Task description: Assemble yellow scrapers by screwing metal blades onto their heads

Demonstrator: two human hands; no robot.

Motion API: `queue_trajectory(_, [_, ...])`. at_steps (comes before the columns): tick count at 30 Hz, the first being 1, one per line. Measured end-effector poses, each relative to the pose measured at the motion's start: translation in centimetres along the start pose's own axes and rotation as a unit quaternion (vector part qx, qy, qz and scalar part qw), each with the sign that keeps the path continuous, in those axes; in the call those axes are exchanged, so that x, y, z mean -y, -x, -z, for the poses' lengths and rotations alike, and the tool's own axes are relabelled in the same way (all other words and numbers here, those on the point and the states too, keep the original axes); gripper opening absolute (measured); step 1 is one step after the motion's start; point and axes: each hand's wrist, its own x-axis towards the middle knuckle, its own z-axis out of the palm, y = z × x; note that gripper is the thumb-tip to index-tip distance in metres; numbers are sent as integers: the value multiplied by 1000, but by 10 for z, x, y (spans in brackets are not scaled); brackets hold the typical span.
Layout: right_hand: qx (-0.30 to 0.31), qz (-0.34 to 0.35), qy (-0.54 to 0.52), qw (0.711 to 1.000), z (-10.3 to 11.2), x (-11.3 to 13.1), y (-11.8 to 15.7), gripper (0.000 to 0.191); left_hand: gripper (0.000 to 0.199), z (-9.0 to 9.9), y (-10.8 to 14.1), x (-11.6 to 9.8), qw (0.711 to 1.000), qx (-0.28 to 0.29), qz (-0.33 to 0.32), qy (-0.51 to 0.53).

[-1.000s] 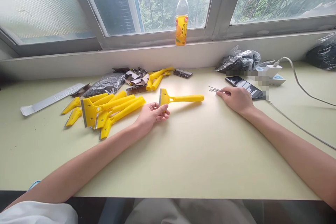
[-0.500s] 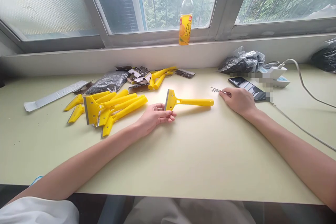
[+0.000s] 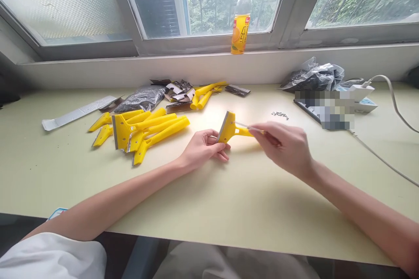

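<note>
1. Locate the bottle [image 3: 241, 19], upright on the sill [image 3: 183, 65].
2. The scraper [image 3: 226, 127] is in front of the bottle, slightly left — blade edge leftward, handle pointing right and partly hidden.
3. The left hand [image 3: 201, 150] pinches the near end of the scraper's head between thumb and fingers.
4. The right hand [image 3: 288, 146] pinches a thin tool [image 3: 242, 125] — tip at the head, contact unclear.
5. The small parts [image 3: 280, 115] lie front-right of the bottle; the pile of scrapers [image 3: 153, 123], front-left.
</note>
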Motion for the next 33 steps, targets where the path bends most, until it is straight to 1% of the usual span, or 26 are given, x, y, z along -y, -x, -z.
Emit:
queue_trajectory(1, [23, 30, -17, 999, -6, 8, 2, 14, 28, -2, 1, 0, 1000, 0, 0, -1])
queue_trajectory(3, [40, 73, -32, 996, -17, 17, 5, 13, 27, -6, 3, 0, 1000, 1, 0, -4])
queue_trajectory(5, [57, 101, -27, 993, -26, 18, 8, 14, 25, -10, 6, 0, 1000, 1, 0, -6])
queue_trajectory(8, [74, 121, -20, 990, -32, 15, 12, 13, 22, -16, 9, 0, 1000, -3, -6, -8])
queue_trajectory(12, [62, 131, -26, 989, -32, 16, 14, 10, 18, -18, 11, 1, 1000, -5, -15, -14])
queue_trajectory(20, [46, 133, 1, 990, -32, 19, 15, 9, 16, -18, 11, 1, 1000, -8, -17, -8])
queue_trajectory(29, [35, 147, 13, 988, -31, 23, 14, 10, 16, -19, 13, 1, 1000, -9, -23, -13])
queue_trajectory(33, [31, 142, 19, 989, -31, 24, 14, 10, 19, -19, 13, 0, 999, -5, -29, -14])
